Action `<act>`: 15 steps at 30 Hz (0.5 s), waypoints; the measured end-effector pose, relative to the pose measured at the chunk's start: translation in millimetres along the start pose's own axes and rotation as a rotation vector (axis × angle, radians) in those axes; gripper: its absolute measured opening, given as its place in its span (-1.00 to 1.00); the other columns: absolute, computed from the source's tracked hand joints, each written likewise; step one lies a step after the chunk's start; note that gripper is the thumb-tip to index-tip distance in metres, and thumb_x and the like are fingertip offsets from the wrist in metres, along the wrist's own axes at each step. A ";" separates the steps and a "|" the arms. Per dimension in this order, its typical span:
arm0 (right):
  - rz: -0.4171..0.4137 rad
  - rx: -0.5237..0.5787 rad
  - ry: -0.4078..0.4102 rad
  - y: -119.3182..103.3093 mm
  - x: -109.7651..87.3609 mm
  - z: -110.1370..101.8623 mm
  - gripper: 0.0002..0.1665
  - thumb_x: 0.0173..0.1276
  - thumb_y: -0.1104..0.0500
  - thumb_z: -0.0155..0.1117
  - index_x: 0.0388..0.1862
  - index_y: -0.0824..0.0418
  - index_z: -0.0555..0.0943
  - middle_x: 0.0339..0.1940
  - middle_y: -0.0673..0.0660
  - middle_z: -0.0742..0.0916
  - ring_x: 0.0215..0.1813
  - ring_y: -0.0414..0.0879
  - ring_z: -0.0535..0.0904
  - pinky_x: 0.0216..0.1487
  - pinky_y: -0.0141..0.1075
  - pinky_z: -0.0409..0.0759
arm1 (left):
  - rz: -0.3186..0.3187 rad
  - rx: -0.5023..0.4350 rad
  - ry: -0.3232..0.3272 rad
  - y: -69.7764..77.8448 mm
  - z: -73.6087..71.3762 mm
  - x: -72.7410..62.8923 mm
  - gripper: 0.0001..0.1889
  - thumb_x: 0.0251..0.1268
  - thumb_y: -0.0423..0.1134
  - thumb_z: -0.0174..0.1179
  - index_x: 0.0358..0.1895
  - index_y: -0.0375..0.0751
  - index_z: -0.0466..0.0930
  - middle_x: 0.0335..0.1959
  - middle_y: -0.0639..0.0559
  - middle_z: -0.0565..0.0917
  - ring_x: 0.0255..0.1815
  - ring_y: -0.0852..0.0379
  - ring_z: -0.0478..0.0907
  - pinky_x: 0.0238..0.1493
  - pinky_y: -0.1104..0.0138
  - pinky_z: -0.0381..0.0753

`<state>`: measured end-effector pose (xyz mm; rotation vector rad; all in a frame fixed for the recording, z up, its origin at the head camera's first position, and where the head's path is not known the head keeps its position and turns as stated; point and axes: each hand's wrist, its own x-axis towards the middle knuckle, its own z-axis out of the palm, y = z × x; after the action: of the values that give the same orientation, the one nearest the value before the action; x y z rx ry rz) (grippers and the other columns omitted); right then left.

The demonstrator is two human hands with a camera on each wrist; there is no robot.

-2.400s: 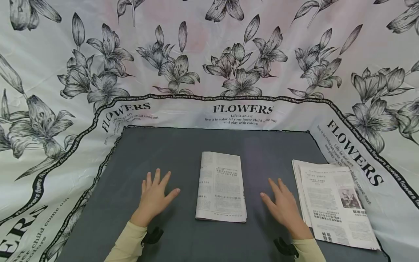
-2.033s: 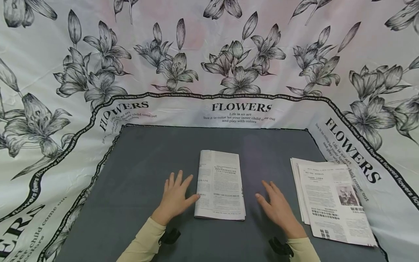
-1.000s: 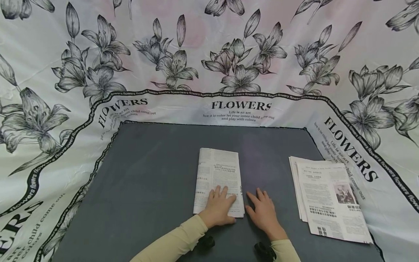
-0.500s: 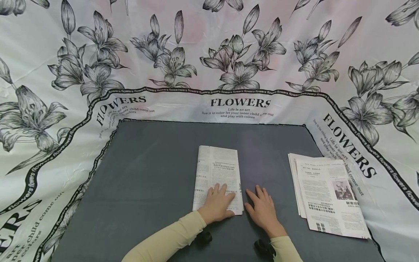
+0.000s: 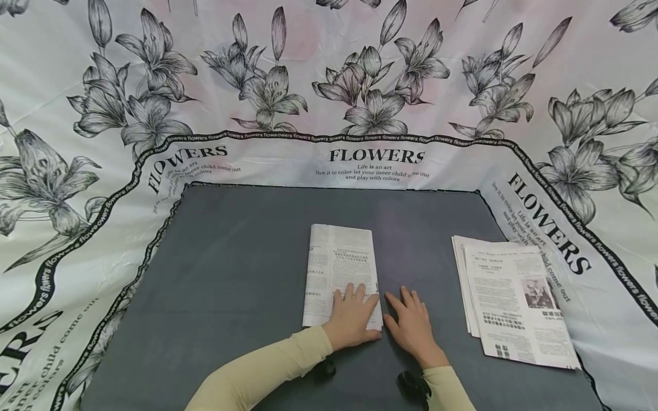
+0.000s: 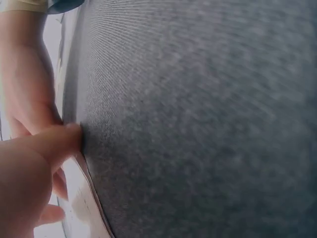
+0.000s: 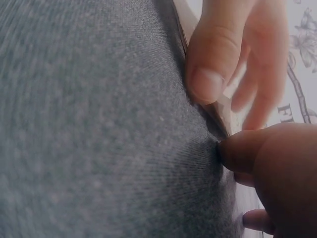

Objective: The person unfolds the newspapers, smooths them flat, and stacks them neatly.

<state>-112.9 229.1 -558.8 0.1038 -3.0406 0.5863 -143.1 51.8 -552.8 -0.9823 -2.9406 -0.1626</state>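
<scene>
A folded newspaper (image 5: pixel 341 251) lies near the middle of the grey table. My left hand (image 5: pixel 352 319) rests on its lower right part with fingers spread, thumb at the bottom right corner. Just off the paper's right edge, my right hand (image 5: pixel 413 328) lies on the table, its fingers extended and fingertips pointing away from me. In the right wrist view, the left thumb (image 7: pixel 208 82) sits beside the paper's edge, close to the right thumb (image 7: pixel 237 153). The left wrist view shows the newspaper's thin layered edge (image 6: pixel 91 193) beneath the left hand.
A loose stack of newspapers (image 5: pixel 519 302) lies at the right, partly over the white cloth border. Grey tabletop (image 5: pixel 231 274) stretches to the left of the folded newspaper. White cloth (image 5: pixel 380 171) printed with flowers and lettering surrounds the grey area.
My left hand has moved right, from beside the folded newspaper onto it, shifting slightly further right in the last half second. My right hand has moved left to the paper's right edge.
</scene>
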 end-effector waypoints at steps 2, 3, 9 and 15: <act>-0.007 0.004 0.007 -0.6 0.5 0.1 -0.43 0.41 0.13 0.31 0.37 0.26 0.56 0.50 0.53 0.40 0.54 0.54 0.21 0.39 0.50 0.20 | 0.023 -0.008 0.002 -0.8 -0.1 1.2 -0.23 0.18 0.39 0.31 0.38 0.08 0.47 0.25 -0.09 0.53 0.21 -0.12 0.46 0.01 -0.09 0.50; -0.007 0.006 0.008 -0.5 1.0 0.6 -0.43 0.42 0.13 0.31 0.38 0.26 0.55 0.50 0.53 0.40 0.54 0.54 0.20 0.39 0.50 0.20 | 0.032 -0.010 0.000 -1.3 -0.6 1.7 -0.29 0.21 0.36 0.31 0.35 0.08 0.50 0.22 -0.08 0.56 0.17 -0.10 0.48 -0.02 -0.06 0.52; -0.011 0.009 0.019 -0.3 3.1 3.1 -0.42 0.41 0.11 0.32 0.37 0.26 0.56 0.50 0.53 0.40 0.54 0.55 0.20 0.39 0.51 0.19 | 0.080 -0.035 0.038 -6.4 -1.6 2.4 -0.65 0.42 0.17 0.20 0.06 0.07 0.68 0.00 0.02 0.66 -0.02 0.02 0.56 -0.17 0.09 0.57; -0.018 0.011 0.043 -0.1 0.8 3.7 -0.43 0.39 0.14 0.34 0.34 0.29 0.58 0.47 0.55 0.43 0.52 0.56 0.23 0.37 0.52 0.21 | 0.136 -0.102 0.202 -7.6 -6.4 -0.5 -0.82 0.49 -0.10 0.17 -0.21 0.03 0.76 -0.30 0.12 0.73 -0.19 0.12 0.66 -0.26 0.22 0.64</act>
<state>-113.9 227.6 -562.2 0.1168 -2.9919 0.5966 -147.2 44.8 -547.0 -1.1029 -2.6969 -0.3865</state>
